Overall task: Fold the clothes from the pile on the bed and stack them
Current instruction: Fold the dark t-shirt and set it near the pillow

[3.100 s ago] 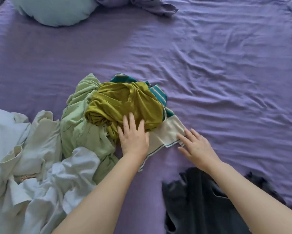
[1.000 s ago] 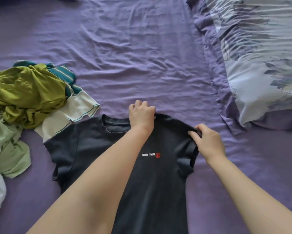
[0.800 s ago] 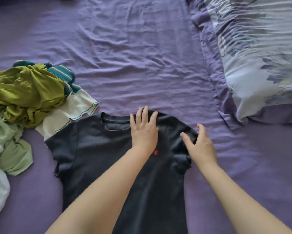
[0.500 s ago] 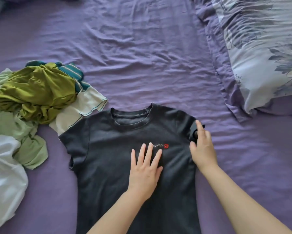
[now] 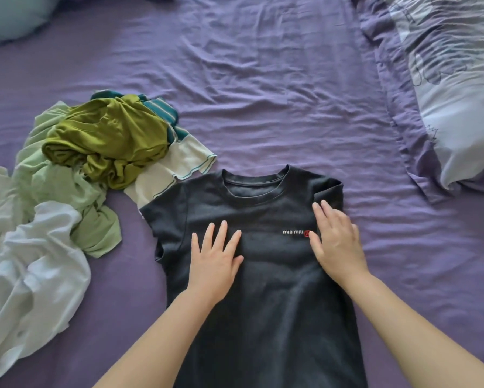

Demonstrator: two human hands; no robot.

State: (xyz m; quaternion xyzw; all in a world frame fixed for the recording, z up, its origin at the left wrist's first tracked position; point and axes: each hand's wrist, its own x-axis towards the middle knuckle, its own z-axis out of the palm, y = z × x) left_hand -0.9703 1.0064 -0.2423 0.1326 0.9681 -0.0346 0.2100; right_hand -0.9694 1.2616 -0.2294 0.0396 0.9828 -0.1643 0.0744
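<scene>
A dark grey T-shirt [image 5: 266,298] with a small white and red logo lies face up and spread flat on the purple bed sheet [image 5: 263,93], collar away from me. My left hand [image 5: 214,261] rests flat on its chest with straight, spread fingers. My right hand [image 5: 336,242] lies flat on the shirt's right side just below the sleeve, fingers straight. The pile of unfolded clothes [image 5: 67,177] sits to the left: an olive green garment [image 5: 106,138] on top, a pale green one, a teal-striped cream one touching the shirt's left shoulder, and white cloth [image 5: 30,270] nearest me.
A pillow with a grey leaf print [image 5: 456,88] lies at the right edge of the bed. A pale blue cushion [image 5: 11,18] shows in the far left corner. Wrinkled purple sheet stretches beyond the shirt's collar.
I let go of the shirt's shoulder and sleeve, and both hands now lie flat on it. My left hand slid down and left; my right moved from the sleeve onto the chest.
</scene>
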